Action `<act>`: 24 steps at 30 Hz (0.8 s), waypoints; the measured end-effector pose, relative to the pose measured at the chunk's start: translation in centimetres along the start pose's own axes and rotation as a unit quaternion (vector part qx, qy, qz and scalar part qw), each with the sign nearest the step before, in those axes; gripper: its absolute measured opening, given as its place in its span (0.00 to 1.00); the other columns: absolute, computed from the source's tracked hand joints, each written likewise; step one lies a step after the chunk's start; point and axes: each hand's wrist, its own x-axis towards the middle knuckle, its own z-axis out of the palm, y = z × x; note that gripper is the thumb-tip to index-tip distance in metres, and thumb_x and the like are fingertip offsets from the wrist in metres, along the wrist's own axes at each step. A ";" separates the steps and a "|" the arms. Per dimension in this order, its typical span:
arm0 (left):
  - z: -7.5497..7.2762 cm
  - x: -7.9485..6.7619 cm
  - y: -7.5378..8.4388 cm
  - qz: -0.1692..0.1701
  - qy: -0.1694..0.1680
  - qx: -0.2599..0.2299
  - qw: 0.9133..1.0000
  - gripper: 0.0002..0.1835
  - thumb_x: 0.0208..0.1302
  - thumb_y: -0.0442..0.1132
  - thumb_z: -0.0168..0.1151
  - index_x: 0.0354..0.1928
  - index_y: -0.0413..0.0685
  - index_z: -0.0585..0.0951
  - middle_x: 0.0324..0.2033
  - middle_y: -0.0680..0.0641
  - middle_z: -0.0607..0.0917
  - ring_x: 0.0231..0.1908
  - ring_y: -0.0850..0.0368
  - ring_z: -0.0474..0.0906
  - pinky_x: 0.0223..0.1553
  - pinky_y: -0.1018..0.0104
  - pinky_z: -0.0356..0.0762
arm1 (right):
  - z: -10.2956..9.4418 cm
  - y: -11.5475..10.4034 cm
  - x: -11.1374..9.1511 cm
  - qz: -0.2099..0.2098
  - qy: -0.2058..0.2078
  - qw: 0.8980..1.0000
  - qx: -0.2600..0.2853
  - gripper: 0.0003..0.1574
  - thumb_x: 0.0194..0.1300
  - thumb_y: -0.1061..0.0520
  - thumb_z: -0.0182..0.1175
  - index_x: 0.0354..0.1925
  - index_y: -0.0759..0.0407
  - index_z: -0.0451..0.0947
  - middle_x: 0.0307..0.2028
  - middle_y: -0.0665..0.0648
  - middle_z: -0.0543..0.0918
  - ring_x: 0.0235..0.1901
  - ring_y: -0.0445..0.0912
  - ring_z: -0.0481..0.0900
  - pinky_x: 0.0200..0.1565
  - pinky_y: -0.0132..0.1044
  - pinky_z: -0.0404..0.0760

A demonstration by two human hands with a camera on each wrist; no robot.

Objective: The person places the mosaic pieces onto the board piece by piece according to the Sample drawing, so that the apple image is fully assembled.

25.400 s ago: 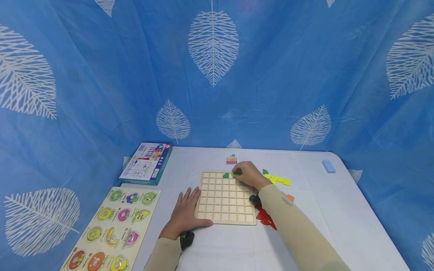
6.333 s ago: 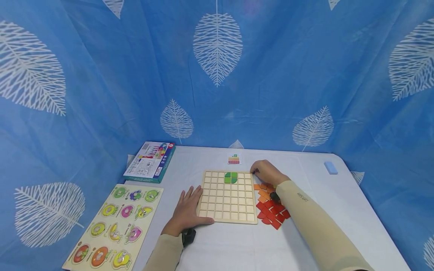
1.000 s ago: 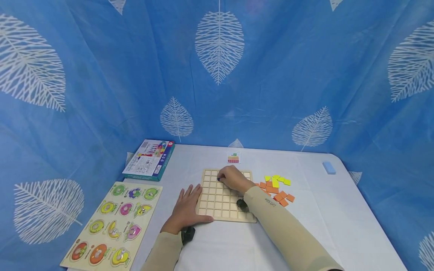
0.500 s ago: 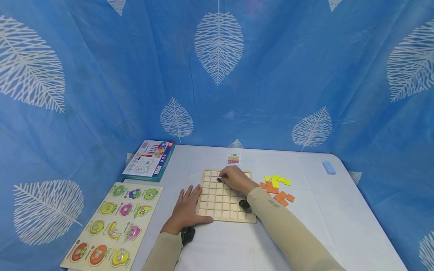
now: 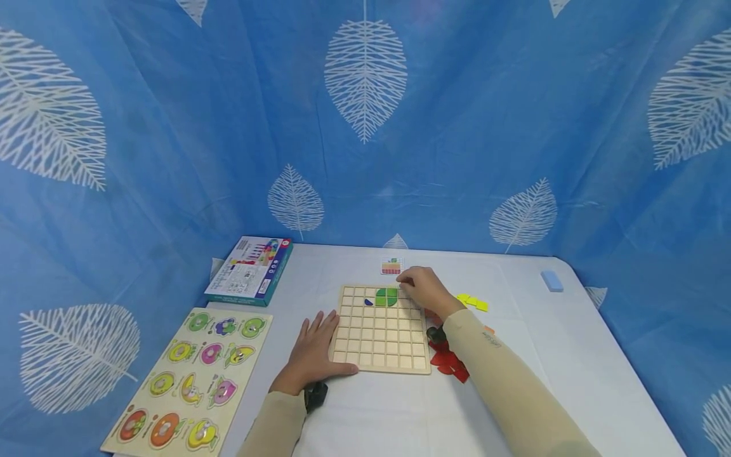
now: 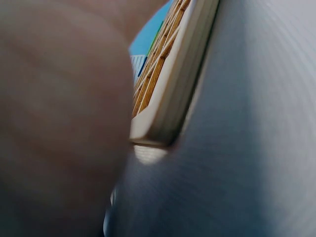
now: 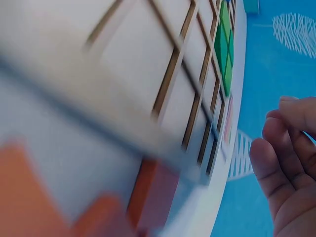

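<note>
A wooden grid board lies on the white table. My left hand is spread at its left side, fingers along the edge and thumb at the front corner; in the left wrist view the palm fills the left. Green pieces form a rounded leaf shape in the top rows, and a small dark blue curved piece sits in a cell to their left. My right hand is over the board's upper right corner. In the right wrist view its fingers are loosely bent with nothing between them.
Red pieces and yellow pieces lie right of the board, with orange ones partly under the right arm. A pattern card is behind the board. A fruit puzzle and a box stand left; a blue block lies far right.
My right hand has let go of the dark blue piece and moved right, uncovering the green pieces. Since the oldest frame, more green pieces are on the board. The left hand stays put.
</note>
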 end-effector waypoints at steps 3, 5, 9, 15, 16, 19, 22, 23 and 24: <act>-0.2 0.0 0.1 0.003 0.001 -0.004 1.000 0.71 0.39 0.79 0.76 0.81 0.42 0.64 0.79 0.43 0.62 0.80 0.39 0.48 0.78 0.39 0.37 | -0.8 0.9 -0.5 0.015 0.005 1.000 -0.003 0.14 0.76 0.64 0.63 0.55 0.66 0.86 0.48 0.59 0.86 0.47 0.53 0.84 0.50 0.49 0.85; -0.3 0.0 0.2 0.002 -0.001 -0.006 1.000 0.71 0.40 0.78 0.76 0.81 0.42 0.64 0.79 0.42 0.62 0.80 0.39 0.47 0.78 0.39 0.37 | -1.3 1.5 -0.8 0.028 0.010 1.000 -0.005 0.14 0.76 0.64 0.63 0.56 0.66 0.86 0.49 0.59 0.86 0.48 0.53 0.84 0.51 0.49 0.85; -0.4 -0.1 0.3 -0.002 -0.004 -0.003 1.000 0.71 0.40 0.79 0.76 0.81 0.43 0.63 0.80 0.43 0.62 0.80 0.39 0.47 0.78 0.39 0.37 | -2.3 2.6 -1.6 0.051 0.019 0.998 -0.010 0.14 0.76 0.64 0.63 0.55 0.66 0.86 0.49 0.60 0.86 0.48 0.53 0.83 0.51 0.51 0.84; -0.2 -0.1 0.3 0.001 -0.002 -0.004 1.000 0.71 0.40 0.79 0.76 0.81 0.42 0.64 0.79 0.42 0.63 0.80 0.39 0.48 0.78 0.39 0.38 | -3.5 4.4 -2.7 0.078 0.027 0.996 -0.018 0.14 0.74 0.64 0.65 0.55 0.67 0.86 0.47 0.61 0.85 0.47 0.55 0.83 0.53 0.53 0.84; -0.2 -0.1 0.3 0.002 -0.002 -0.005 1.000 0.71 0.40 0.79 0.75 0.81 0.42 0.63 0.79 0.43 0.62 0.80 0.39 0.48 0.78 0.39 0.37 | -3.8 4.7 -2.9 0.083 0.028 0.996 -0.016 0.14 0.74 0.64 0.65 0.55 0.67 0.86 0.47 0.61 0.85 0.48 0.56 0.83 0.53 0.54 0.83; -0.1 -0.1 0.2 0.001 -0.003 -0.003 1.000 0.71 0.40 0.80 0.75 0.81 0.43 0.63 0.80 0.43 0.62 0.80 0.40 0.47 0.78 0.39 0.37 | -4.3 5.4 -3.6 0.100 0.034 0.994 -0.011 0.15 0.74 0.64 0.65 0.56 0.68 0.85 0.48 0.63 0.84 0.49 0.57 0.82 0.54 0.56 0.82; 0.0 0.0 0.1 0.000 -0.003 -0.001 1.000 0.72 0.40 0.80 0.74 0.81 0.43 0.63 0.80 0.44 0.62 0.80 0.40 0.47 0.78 0.40 0.36 | -4.8 6.2 -4.2 0.130 0.042 0.991 -0.007 0.16 0.75 0.62 0.65 0.57 0.68 0.84 0.50 0.64 0.84 0.50 0.58 0.80 0.56 0.57 0.81; 0.0 -0.1 0.1 -0.001 -0.002 0.000 1.000 0.72 0.40 0.80 0.74 0.81 0.43 0.63 0.80 0.43 0.62 0.80 0.40 0.47 0.78 0.40 0.36 | -4.9 6.5 -4.4 0.139 0.043 0.989 -0.009 0.16 0.75 0.62 0.65 0.57 0.67 0.84 0.50 0.64 0.84 0.50 0.58 0.80 0.56 0.57 0.81; 0.0 -0.1 0.0 -0.002 -0.002 0.002 1.000 0.72 0.39 0.81 0.74 0.81 0.44 0.63 0.80 0.43 0.62 0.80 0.40 0.47 0.78 0.40 0.37 | -5.0 6.7 -4.7 0.150 0.044 0.988 -0.010 0.16 0.75 0.61 0.65 0.57 0.67 0.84 0.50 0.64 0.83 0.50 0.58 0.80 0.57 0.57 0.81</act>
